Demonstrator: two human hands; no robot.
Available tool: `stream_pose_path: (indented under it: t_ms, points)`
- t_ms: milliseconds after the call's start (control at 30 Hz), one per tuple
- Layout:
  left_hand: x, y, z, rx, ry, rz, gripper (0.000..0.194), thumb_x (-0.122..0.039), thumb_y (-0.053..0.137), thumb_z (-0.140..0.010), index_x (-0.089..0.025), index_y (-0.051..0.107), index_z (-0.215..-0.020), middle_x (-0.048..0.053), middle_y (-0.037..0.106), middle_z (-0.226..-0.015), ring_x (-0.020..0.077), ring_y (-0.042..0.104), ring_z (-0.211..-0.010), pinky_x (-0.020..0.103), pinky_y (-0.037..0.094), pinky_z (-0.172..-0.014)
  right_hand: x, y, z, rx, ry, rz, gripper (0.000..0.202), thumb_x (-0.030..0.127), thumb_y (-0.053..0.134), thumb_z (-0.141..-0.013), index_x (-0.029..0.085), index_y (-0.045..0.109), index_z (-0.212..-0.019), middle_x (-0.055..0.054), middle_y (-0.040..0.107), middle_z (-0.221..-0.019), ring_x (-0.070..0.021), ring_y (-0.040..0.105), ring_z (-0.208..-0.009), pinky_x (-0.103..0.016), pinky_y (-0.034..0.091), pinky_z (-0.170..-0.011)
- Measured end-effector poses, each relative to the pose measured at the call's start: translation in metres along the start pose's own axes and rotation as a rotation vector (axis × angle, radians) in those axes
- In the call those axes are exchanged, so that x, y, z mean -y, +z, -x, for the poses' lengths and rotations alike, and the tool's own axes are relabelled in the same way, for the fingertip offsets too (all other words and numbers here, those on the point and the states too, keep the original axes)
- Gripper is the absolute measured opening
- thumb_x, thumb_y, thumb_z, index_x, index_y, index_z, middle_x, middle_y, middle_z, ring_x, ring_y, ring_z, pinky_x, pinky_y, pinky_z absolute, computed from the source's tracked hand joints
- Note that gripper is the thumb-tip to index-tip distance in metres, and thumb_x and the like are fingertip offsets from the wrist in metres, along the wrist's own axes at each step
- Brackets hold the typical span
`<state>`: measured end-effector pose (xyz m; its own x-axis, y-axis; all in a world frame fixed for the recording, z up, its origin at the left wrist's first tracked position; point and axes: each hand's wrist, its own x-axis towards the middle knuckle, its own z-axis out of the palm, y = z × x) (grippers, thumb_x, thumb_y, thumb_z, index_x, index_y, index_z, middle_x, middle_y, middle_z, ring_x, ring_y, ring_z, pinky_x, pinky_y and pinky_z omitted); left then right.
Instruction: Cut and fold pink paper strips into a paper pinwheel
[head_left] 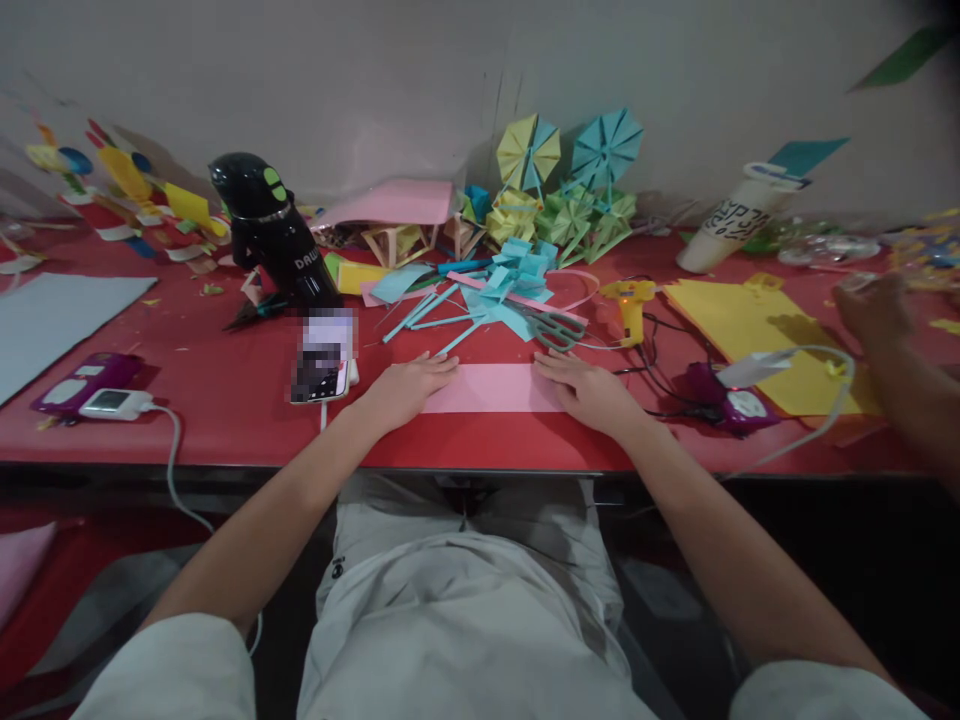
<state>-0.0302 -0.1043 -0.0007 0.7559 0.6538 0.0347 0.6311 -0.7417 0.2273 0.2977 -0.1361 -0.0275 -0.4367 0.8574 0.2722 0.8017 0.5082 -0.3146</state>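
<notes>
Step in hand, as judged: flattening or creasing a pink paper strip on the red counter, centre of frame. The left hand lies palm-down on the strip's left end; the right hand lies palm-down on its right end. Neither grip is closed: both hands are open and flat, fingers extended, pressing rather than grasping.

The strip is a long horizontal rectangle, pale pink, lying flat, with its edges parallel to the counter's near edge. No crease is discernible.

The next move likely calls for even pressure along the strip and keeping its edges aligned.

Just above the strip: scissors, cut blue paper pieces and a yellow glue gun. A phone lies just left of the left hand. Another person's hand shows at right of frame.
</notes>
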Motion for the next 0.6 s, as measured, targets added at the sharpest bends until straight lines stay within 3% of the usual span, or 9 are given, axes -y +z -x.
stream_pose_path:
  t_ms: [133,300,467,600]
  points:
    - [-0.012,-0.005,-0.002,0.023,-0.049,-0.121,0.059,-0.001,0.036,-0.085,-0.016,0.054,-0.139,0.007,0.049,-0.151,0.0160,0.044,-0.141,0.038,0.031,-0.120,-0.002,0.000,0.003,-0.108,0.041,-0.033,0.040,0.015,0.049,-0.086,0.021,0.072,-0.119,-0.009,0.066,-0.131,-0.0268,0.061,-0.125,-0.045,0.048,-0.107]
    - [-0.032,-0.010,-0.010,0.019,-0.090,-0.250,0.045,-0.006,0.038,-0.089,-0.012,0.066,-0.124,0.012,0.059,-0.141,0.0243,0.055,-0.128,0.040,0.043,-0.106,-0.002,-0.008,-0.007,-0.261,0.110,-0.125,0.024,0.034,0.057,-0.089,0.019,0.075,-0.093,-0.012,0.075,-0.096,-0.0261,0.068,-0.092,-0.043,0.053,-0.088]
    - [-0.038,-0.015,-0.014,0.042,-0.107,-0.270,0.040,-0.009,0.040,-0.090,-0.014,0.068,-0.117,0.013,0.062,-0.135,0.0254,0.059,-0.116,0.040,0.045,-0.095,0.000,-0.013,-0.015,-0.243,0.237,-0.250,0.032,0.048,0.060,-0.087,0.020,0.072,-0.078,-0.009,0.070,-0.080,-0.0216,0.064,-0.075,-0.035,0.049,-0.070]
    - [-0.037,-0.019,-0.014,0.049,-0.118,-0.226,0.040,-0.009,0.040,-0.088,-0.014,0.070,-0.113,0.012,0.062,-0.135,0.0260,0.058,-0.117,0.041,0.045,-0.096,-0.001,-0.013,-0.020,-0.200,0.336,-0.300,0.028,0.047,0.071,-0.075,0.019,0.071,-0.080,-0.006,0.069,-0.076,-0.0187,0.059,-0.067,-0.032,0.044,-0.062]
